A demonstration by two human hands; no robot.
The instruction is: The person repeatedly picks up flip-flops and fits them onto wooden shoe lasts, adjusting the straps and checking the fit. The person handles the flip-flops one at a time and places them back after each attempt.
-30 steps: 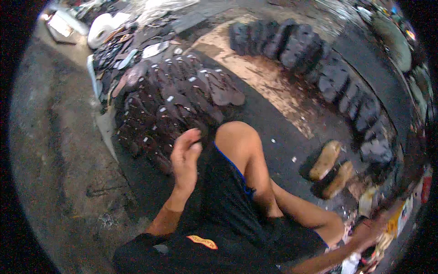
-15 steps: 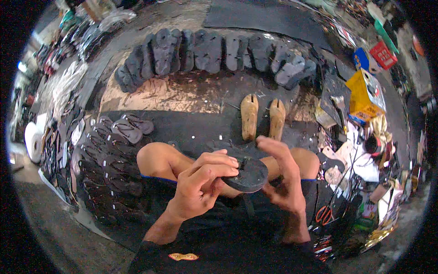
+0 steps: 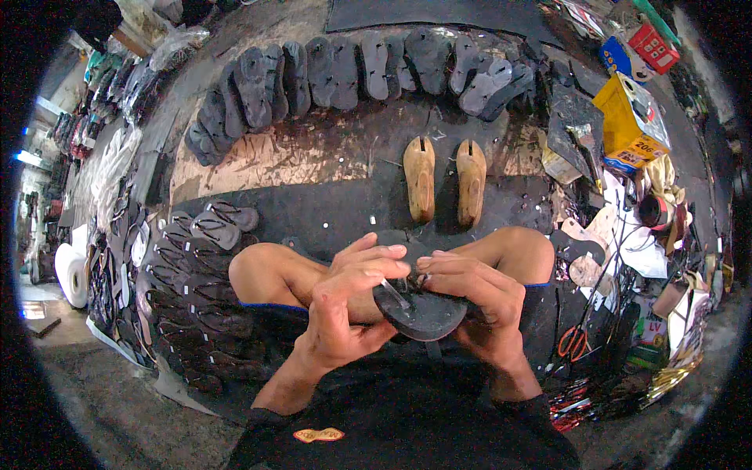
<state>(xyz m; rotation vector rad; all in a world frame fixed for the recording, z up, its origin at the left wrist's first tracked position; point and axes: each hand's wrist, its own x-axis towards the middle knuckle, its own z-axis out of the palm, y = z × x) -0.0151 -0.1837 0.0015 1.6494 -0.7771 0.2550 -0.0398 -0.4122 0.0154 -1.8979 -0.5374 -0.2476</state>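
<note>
Between both hands, above my lap, is a black flip-flop (image 3: pixel 427 315) with its rounded end toward me. My left hand (image 3: pixel 335 313) grips its left edge, thumb underneath and fingers over the top. On the other edge, my right hand (image 3: pixel 487 301) is closed round the flip-flop, its fingertips over the upper surface near the strap. The fingers partly hide the strap and the far end. Beyond my hands, two wooden shoe lasts (image 3: pixel 420 182) with slit toes lie side by side on the dark mat.
Several dark soles (image 3: pixel 333 72) form an arc at the back. Finished flip-flops (image 3: pixel 215 229) are stacked to my left, near a white roll (image 3: pixel 72 274). On the right are a yellow box (image 3: pixel 631 124), orange-handled scissors (image 3: pixel 573 343) and scattered scraps.
My right hand has come in from the right and closed on the flip-flop's edge. The left hand keeps its hold. The view has shifted slightly, with the wooden lasts now higher in it.
</note>
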